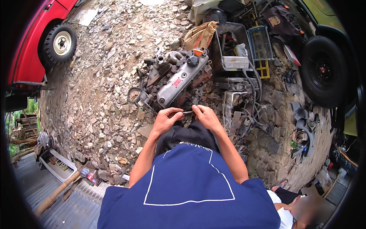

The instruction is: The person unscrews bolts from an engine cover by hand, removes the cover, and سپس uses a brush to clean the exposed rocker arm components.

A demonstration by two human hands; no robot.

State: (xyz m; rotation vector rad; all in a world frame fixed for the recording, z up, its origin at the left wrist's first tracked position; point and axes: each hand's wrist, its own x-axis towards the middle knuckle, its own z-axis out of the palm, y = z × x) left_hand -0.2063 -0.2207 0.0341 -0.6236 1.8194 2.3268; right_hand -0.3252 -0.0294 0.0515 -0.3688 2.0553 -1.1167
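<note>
Over my lap, my left hand (167,120) and my right hand (207,117) are drawn close together, fingers pinched. A short, thin, dark metal rod (187,112) spans the gap between them, held at both ends; its exact kind is too small to make out. Just beyond my fingertips sits a car engine (183,82) on the stony ground. It has a long silver valve cover (178,87) with a black oil filler cap (192,61) at its far end. Pipes and greasy castings show along its left side.
Right of the engine stand a grey crate (232,63) of parts, a blue basket (260,42) and loose hoses (253,91). A sack (200,35) lies behind. A red vehicle (26,45) is at far left, a large tyre (323,72) at right. Another person (284,208) sits lower right.
</note>
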